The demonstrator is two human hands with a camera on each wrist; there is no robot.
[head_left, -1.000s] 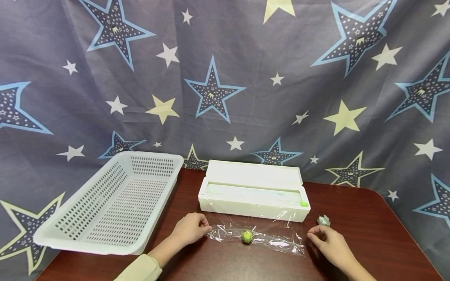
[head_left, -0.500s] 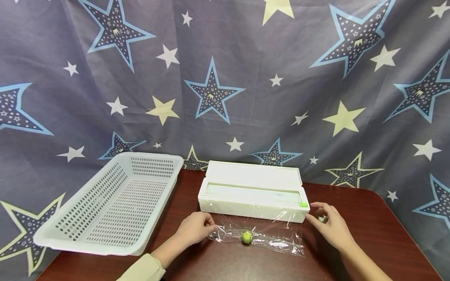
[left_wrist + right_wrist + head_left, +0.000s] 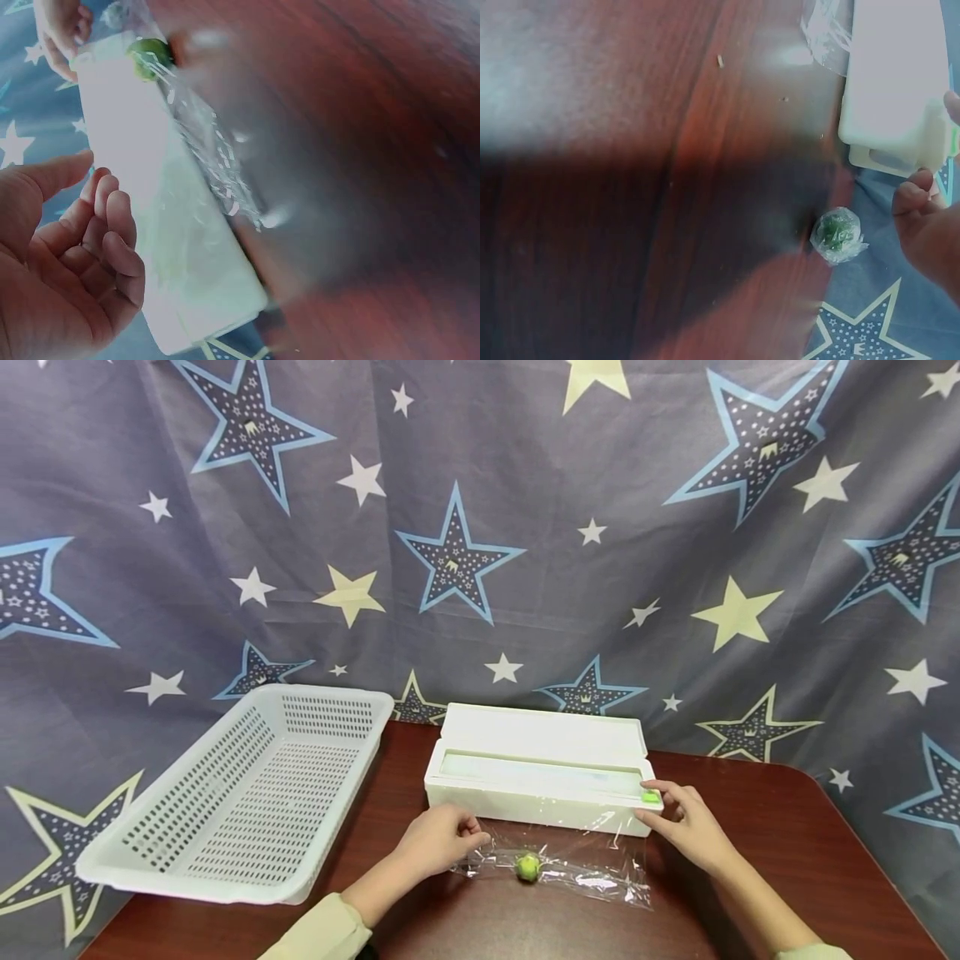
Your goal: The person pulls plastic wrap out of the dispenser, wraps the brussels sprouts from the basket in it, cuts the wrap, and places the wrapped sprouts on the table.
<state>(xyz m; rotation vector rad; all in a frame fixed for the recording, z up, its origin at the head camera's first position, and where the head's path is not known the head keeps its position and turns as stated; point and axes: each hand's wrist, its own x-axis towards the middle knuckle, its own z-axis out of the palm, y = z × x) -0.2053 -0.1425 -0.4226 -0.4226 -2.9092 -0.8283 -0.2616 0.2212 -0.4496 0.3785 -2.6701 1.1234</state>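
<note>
A small round green fruit (image 3: 528,867) sits on a strip of clear cling film (image 3: 592,880) drawn from the white cling film box (image 3: 536,811), whose lid stands open behind. My left hand (image 3: 442,841) hovers by the film's left end; in the left wrist view its loosely curled fingers (image 3: 124,259) hold nothing. At the box's right corner, my right hand (image 3: 686,822) pinches the green slide cutter (image 3: 651,797), a fingertip on its top and the thumb at the front wall. A film-wrapped green ball (image 3: 838,235) rests beside the box in the right wrist view, hidden behind the right hand in the head view.
A large white perforated basket (image 3: 303,893) stands on the left of the dark red-brown table (image 3: 480,935). Behind the table hangs a grey cloth with stars (image 3: 517,577). Small crumbs (image 3: 720,61) lie on the tabletop in the right wrist view.
My right hand has moved from near the wrapped ball up and left to the slide cutter. The left hand has shifted slightly right along the film. Fruit and film have stayed put.
</note>
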